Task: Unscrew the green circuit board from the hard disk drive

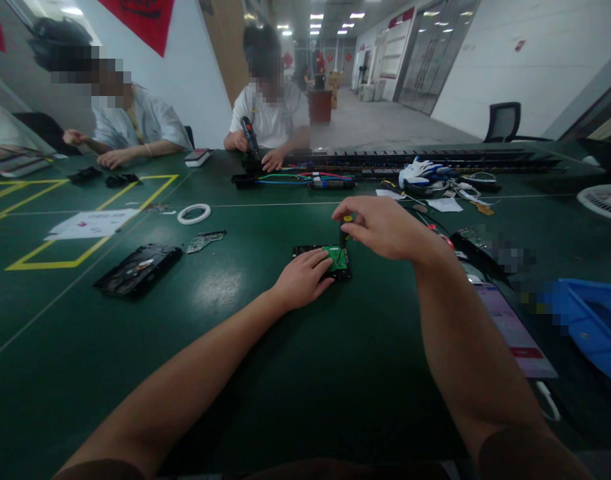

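A small black device with a green circuit board lies flat on the dark green table. My left hand rests over its left part, fingers laid out across it and the thumb at its near edge. Above its right part, my right hand pinches the handle of a screwdriver between thumb and fingers. The screwdriver stands nearly upright, its tip down at the green board. My left hand covers part of the device.
At left lie a black casing, a loose circuit board and a white tape ring. Gloves and cables lie at the back right, a blue tray at far right. Across the table, a person holds a power tool.
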Demonstrator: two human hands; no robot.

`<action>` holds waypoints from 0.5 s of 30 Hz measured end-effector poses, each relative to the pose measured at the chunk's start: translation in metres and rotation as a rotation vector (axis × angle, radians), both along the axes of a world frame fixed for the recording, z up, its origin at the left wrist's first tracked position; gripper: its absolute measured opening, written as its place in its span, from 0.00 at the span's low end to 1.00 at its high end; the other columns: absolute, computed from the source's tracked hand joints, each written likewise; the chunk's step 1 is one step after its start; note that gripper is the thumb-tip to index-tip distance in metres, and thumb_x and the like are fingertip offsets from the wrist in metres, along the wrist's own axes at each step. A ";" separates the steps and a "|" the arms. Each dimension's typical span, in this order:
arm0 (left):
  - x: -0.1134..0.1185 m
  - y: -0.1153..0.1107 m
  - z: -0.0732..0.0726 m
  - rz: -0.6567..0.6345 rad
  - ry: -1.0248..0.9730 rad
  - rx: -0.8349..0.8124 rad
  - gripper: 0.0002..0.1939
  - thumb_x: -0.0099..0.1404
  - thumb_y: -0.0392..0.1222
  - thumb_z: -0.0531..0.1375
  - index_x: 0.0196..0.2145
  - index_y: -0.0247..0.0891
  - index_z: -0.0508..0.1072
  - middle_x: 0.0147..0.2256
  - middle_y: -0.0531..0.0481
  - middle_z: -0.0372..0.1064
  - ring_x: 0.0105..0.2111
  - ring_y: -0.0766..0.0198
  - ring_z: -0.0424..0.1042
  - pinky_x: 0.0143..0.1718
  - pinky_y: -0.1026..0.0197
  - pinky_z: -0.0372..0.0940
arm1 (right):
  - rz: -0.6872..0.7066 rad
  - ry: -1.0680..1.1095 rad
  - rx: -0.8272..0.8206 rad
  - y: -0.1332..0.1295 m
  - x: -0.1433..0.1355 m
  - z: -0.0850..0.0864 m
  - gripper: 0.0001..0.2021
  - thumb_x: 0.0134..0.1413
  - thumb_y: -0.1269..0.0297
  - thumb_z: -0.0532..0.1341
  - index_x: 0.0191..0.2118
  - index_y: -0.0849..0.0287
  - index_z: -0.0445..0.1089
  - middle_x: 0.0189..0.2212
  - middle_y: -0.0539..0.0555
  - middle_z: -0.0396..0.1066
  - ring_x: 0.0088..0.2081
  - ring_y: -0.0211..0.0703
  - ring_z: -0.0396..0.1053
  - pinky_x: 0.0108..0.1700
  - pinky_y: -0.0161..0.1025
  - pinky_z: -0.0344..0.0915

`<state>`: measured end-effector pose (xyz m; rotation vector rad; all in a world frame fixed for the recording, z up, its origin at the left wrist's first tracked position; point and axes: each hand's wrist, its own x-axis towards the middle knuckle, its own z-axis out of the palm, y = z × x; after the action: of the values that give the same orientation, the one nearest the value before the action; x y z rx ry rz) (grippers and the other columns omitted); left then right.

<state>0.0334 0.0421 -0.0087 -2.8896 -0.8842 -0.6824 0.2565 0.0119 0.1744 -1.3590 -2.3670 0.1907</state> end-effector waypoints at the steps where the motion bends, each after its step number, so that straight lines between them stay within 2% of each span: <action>1: 0.000 0.000 0.000 -0.001 -0.001 0.001 0.24 0.79 0.52 0.58 0.65 0.36 0.72 0.66 0.35 0.70 0.69 0.44 0.68 0.70 0.39 0.64 | -0.009 -0.008 0.000 0.000 0.000 0.000 0.14 0.64 0.69 0.62 0.51 0.61 0.80 0.38 0.56 0.82 0.39 0.48 0.75 0.44 0.42 0.64; 6: 0.000 0.000 0.000 -0.004 -0.002 0.019 0.24 0.79 0.52 0.59 0.64 0.33 0.73 0.65 0.34 0.71 0.68 0.43 0.68 0.70 0.40 0.64 | -0.042 -0.022 0.034 0.002 0.001 -0.003 0.13 0.65 0.68 0.62 0.49 0.63 0.82 0.38 0.57 0.81 0.38 0.47 0.75 0.46 0.42 0.64; 12: 0.000 0.001 -0.001 -0.009 -0.011 0.016 0.24 0.79 0.52 0.59 0.64 0.35 0.72 0.65 0.35 0.71 0.68 0.43 0.68 0.70 0.39 0.64 | 0.017 -0.020 0.043 0.003 0.001 -0.003 0.10 0.68 0.65 0.62 0.44 0.59 0.81 0.41 0.56 0.81 0.38 0.45 0.75 0.46 0.42 0.63; 15: 0.000 0.001 -0.002 -0.011 -0.016 0.006 0.24 0.79 0.52 0.59 0.65 0.36 0.72 0.65 0.35 0.71 0.68 0.43 0.68 0.70 0.38 0.64 | 0.014 -0.015 0.027 0.002 0.000 -0.003 0.11 0.67 0.67 0.62 0.47 0.59 0.81 0.41 0.56 0.82 0.38 0.46 0.75 0.45 0.42 0.63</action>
<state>0.0332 0.0434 -0.0103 -2.8902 -0.8668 -0.7094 0.2569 0.0139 0.1716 -1.3365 -2.3831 0.1530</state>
